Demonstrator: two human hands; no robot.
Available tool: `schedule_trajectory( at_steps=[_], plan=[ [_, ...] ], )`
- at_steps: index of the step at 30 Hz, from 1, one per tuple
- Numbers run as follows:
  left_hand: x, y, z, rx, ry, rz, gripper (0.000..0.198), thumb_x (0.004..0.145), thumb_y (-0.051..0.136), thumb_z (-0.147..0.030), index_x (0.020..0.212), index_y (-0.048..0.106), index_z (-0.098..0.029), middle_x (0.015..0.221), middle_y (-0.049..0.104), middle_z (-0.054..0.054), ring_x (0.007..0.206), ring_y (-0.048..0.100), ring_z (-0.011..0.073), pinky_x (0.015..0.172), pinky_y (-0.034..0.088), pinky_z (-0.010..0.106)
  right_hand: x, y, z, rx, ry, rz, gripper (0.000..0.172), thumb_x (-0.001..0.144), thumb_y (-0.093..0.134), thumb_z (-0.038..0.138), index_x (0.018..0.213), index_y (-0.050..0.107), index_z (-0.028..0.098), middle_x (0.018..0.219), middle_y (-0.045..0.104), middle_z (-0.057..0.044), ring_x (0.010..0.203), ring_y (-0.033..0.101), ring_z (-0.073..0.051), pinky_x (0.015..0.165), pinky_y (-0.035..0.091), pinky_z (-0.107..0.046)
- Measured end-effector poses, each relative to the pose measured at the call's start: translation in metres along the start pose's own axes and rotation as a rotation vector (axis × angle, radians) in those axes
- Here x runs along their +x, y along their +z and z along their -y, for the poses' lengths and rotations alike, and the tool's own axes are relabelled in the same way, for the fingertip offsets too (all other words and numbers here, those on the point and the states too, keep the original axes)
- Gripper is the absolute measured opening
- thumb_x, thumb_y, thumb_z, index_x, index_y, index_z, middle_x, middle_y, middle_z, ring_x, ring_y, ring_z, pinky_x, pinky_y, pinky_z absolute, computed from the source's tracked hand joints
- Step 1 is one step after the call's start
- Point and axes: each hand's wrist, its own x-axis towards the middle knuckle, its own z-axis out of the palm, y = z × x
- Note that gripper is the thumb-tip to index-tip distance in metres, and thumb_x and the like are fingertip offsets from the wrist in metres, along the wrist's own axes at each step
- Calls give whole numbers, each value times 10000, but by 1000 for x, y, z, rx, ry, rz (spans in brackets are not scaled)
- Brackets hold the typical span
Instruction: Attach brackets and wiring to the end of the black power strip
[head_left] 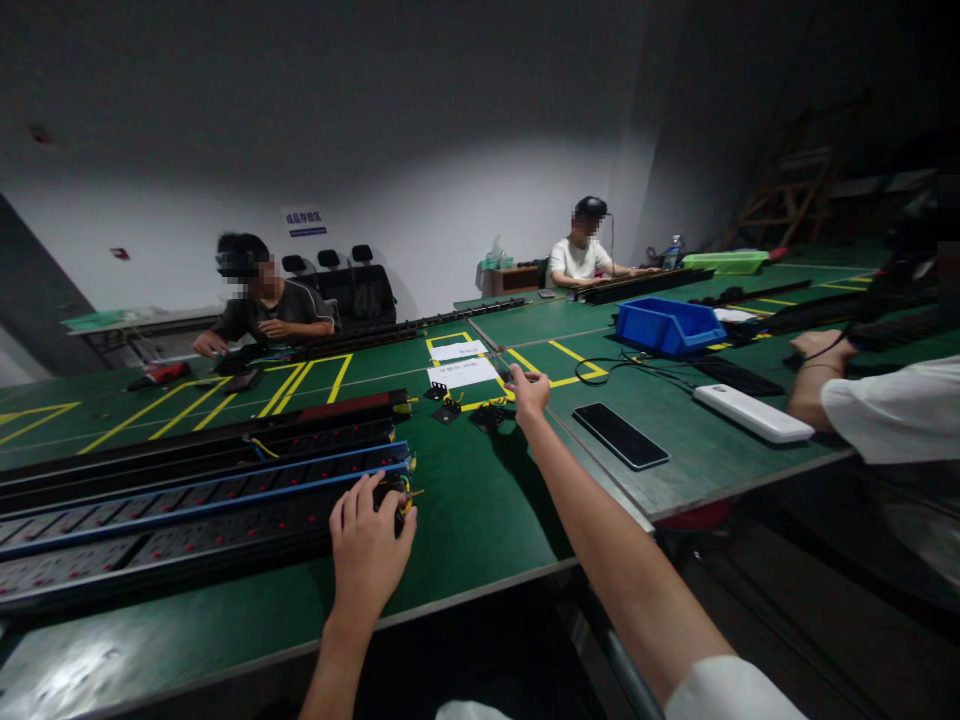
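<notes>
My left hand (369,540) is curved over the right end of the nearest long black power strip (247,525), which has red dots along its top. Yellow wire ends stick out beside my thumb. Farther forward, my right hand (529,394) is closed with its fingers together, at a thin dark object whose kind I cannot make out. Close to it on the green table lie small black brackets (448,408) and a dark bundle with yellow bits (491,415). White paper labels (463,373) lie just beyond.
More strips (300,475) lie parallel at the left. On the right are a phone (621,435), a white power bank (752,413), a cable and a blue bin (667,326). A co-worker's arm (825,370) rests at the right edge. Two people work across the table.
</notes>
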Motion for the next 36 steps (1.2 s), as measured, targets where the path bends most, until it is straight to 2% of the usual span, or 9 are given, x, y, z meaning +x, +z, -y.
schedule_trajectory(
  at_steps=[3,7,13,17,20,25,30,36],
  plan=[
    [0,0,0,1,-3,-2,185,910,586,-330,949,740,-235,1348,599,124,1286,507,332,1092,370,537,2,3,4,51,42,-106,259,771,729,226,796,471,225,608,567,102,509,619,-84,456,491,-157],
    [0,0,0,3,1,-2,185,911,584,-331,951,738,-236,1348,599,124,1289,503,329,1093,369,535,1,4,12,157,197,56,110,876,590,257,808,523,203,582,615,50,478,624,-105,374,401,-149],
    [0,0,0,6,-3,-3,180,910,585,-331,943,736,-240,1347,600,123,1287,503,332,1085,374,538,-11,3,18,253,477,230,209,954,439,331,814,545,217,583,614,16,475,587,-127,478,515,-232],
    [0,0,0,0,-2,-4,182,909,584,-331,935,737,-236,1342,602,127,1283,507,337,1084,376,541,-16,2,15,203,628,278,250,952,398,331,817,564,202,536,556,12,421,499,-127,456,492,-250],
    [0,0,0,-3,-1,-7,186,910,583,-331,938,737,-231,1347,598,131,1286,505,338,1091,371,543,-17,1,14,179,709,314,252,940,389,301,862,599,187,569,595,1,392,448,-115,454,474,-259],
    [-1,-1,-1,-9,-1,0,177,907,591,-330,947,734,-234,1350,598,127,1296,500,329,1098,368,540,-17,-2,15,244,743,281,323,954,324,336,884,609,200,597,626,-5,400,452,-125,477,478,-274],
    [-1,-2,-1,-22,-2,-3,171,904,589,-323,938,732,-235,1351,600,123,1295,502,328,1103,367,541,-19,-3,18,319,745,252,448,997,241,464,846,578,212,621,635,-32,511,566,-157,509,527,-279],
    [0,-2,-1,-59,-4,-13,182,901,578,-317,931,737,-233,1346,606,131,1291,505,340,1102,362,558,-20,0,19,328,649,264,414,981,310,539,841,536,222,690,627,-47,620,640,-160,542,579,-268]
  ],
)
